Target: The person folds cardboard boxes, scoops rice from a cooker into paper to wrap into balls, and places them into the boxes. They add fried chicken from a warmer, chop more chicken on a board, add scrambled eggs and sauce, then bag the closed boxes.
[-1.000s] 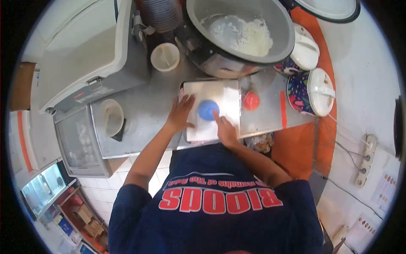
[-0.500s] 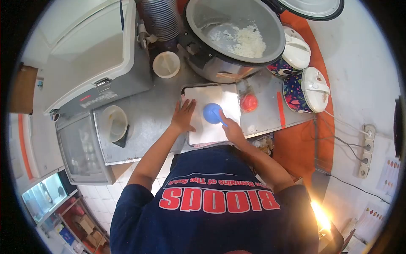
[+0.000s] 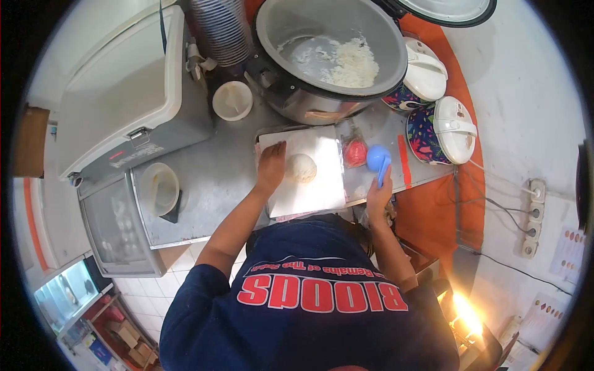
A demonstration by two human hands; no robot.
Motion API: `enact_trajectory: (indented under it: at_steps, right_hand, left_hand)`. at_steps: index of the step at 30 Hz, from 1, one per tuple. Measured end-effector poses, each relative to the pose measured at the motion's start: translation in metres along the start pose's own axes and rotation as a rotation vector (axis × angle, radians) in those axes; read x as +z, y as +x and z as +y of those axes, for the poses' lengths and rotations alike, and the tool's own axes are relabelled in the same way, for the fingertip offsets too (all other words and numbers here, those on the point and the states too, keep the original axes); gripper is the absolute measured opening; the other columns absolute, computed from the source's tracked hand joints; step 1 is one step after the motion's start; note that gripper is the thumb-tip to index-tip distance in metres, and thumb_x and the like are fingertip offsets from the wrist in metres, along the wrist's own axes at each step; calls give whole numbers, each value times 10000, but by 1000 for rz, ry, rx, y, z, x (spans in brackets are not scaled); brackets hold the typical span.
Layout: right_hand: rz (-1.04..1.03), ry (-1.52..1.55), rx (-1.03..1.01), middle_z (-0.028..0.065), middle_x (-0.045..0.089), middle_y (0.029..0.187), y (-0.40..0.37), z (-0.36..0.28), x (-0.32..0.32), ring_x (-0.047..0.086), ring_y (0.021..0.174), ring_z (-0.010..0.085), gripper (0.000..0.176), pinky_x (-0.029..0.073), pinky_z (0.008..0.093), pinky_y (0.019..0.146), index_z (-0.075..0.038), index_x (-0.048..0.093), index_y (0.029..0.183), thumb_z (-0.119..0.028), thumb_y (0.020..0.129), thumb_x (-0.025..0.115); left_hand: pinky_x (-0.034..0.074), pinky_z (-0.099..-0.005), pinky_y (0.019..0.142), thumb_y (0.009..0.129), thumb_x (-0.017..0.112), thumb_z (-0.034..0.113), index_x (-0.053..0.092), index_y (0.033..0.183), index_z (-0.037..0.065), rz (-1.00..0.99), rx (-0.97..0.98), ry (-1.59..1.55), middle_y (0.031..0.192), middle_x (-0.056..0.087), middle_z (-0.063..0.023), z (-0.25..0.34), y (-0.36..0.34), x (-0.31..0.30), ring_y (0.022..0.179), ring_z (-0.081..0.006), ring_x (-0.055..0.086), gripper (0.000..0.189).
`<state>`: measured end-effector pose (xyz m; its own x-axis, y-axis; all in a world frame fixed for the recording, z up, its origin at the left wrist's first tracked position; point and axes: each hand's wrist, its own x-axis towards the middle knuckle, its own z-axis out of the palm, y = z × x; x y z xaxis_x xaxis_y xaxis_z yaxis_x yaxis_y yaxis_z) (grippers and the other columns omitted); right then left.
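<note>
A rounded mound of rice [image 3: 301,169] sits on white paper sheets [image 3: 306,199] stacked in a tray on the metal counter. My left hand [image 3: 271,166] rests over the paper's left side, beside the rice, with its fingers drawn together. Whether they pinch a sheet is hidden. My right hand [image 3: 378,195] is closed round the handle of a blue scoop [image 3: 378,158], held right of the paper near the counter's front edge. A red item in clear plastic [image 3: 355,152] lies between the paper and the scoop.
A large open rice cooker [image 3: 309,110] with rice inside stands behind the paper. Two patterned lidded pots [image 3: 427,133] are at the right. At the left are an open cooler box [image 3: 185,105], a round tub [image 3: 232,101] and another tub [image 3: 159,188]. Stacked containers [image 3: 219,31] stand at the back.
The blue scoop has moved right, off the paper, in my right hand, uncovering the rice mound. My left hand's spread fingers have drawn together. The whole view has shifted slightly.
</note>
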<state>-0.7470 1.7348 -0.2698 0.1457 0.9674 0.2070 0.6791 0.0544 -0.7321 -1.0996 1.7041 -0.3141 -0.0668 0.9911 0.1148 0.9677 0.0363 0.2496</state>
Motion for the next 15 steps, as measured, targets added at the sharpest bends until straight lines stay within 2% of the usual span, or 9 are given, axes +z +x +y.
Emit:
enact_trajectory:
  at_steps: [2, 4, 6, 8, 9, 12, 13, 14, 15]
  right_hand:
    - [124, -461, -177, 219, 612, 1127, 18, 17, 1, 558, 1095, 380, 644, 437, 478, 967, -45, 502, 1477, -28, 851, 653]
    - [134, -384, -129, 218, 590, 1165, 32, 13, 8, 540, 1127, 380, 603, 416, 480, 1000, -61, 556, 1432, -42, 836, 647]
    - [140, -309, -81, 218, 567, 1202, 42, -5, 17, 522, 1159, 380, 567, 396, 481, 1034, -78, 609, 1386, -57, 821, 641]
    - [102, -252, -216, 195, 576, 1184, 45, -30, 40, 539, 1116, 365, 507, 410, 471, 1010, -75, 643, 1331, -65, 824, 637]
    - [103, -250, -214, 195, 576, 1184, 46, -38, 54, 539, 1116, 365, 507, 410, 471, 1010, -75, 643, 1331, -65, 824, 637]
    - [-60, -156, -233, 163, 578, 1193, 41, -56, 91, 540, 1093, 364, 499, 412, 483, 984, -99, 645, 1337, -79, 838, 639]
    - [-175, -163, -252, 148, 583, 1171, 39, -63, 99, 542, 1086, 356, 492, 414, 482, 969, -129, 653, 1336, -103, 845, 656]
    - [-291, -169, -270, 133, 588, 1149, 36, -68, 107, 544, 1080, 348, 485, 415, 481, 954, -158, 660, 1336, -128, 852, 674]
    - [-291, -166, -268, 133, 588, 1149, 34, -74, 115, 544, 1080, 348, 485, 415, 481, 954, -158, 660, 1336, -128, 852, 674]
  left_hand:
    - [398, -488, 1109, 880, 624, 109, 600, 1304, 9, 45, -39, -60, 1335, 633, -145, 9, 15, -14, 1184, -289, 601, 437]
    - [433, -486, 1065, 874, 654, 138, 618, 1276, 23, 90, -79, -117, 1294, 651, -140, 10, 31, -16, 1146, -289, 611, 419]
    - [467, -467, 1006, 866, 690, 183, 631, 1261, 44, -37, -114, -176, 1237, 662, -139, 5, 44, -3, 1136, -302, 611, 423]
    - [473, -453, 999, 872, 674, 174, 632, 1261, 43, -47, -78, -120, 1224, 664, -135, 2, 53, -2, 1137, -305, 611, 412]
    - [478, -440, 993, 878, 659, 165, 633, 1260, 42, -56, -41, -63, 1212, 665, -132, 2, 56, -3, 1138, -308, 610, 402]
    - [471, -481, 1019, 904, 607, 149, 634, 1269, 62, -117, -173, 179, 1217, 671, -114, 13, 54, -13, 1148, -295, 623, 376]
    - [471, -481, 1019, 904, 607, 149, 634, 1269, 62, -117, -171, 183, 1217, 671, -114, 12, 47, -7, 1148, -295, 623, 376]
    - [459, -514, 1035, 910, 586, 143, 637, 1270, 79, -57, -150, 192, 1206, 676, -101, 11, 35, 3, 1151, -278, 631, 369]
    - [446, -548, 1052, 916, 565, 138, 640, 1270, 96, 3, -129, 200, 1196, 681, -88, 8, 27, 13, 1154, -261, 640, 364]
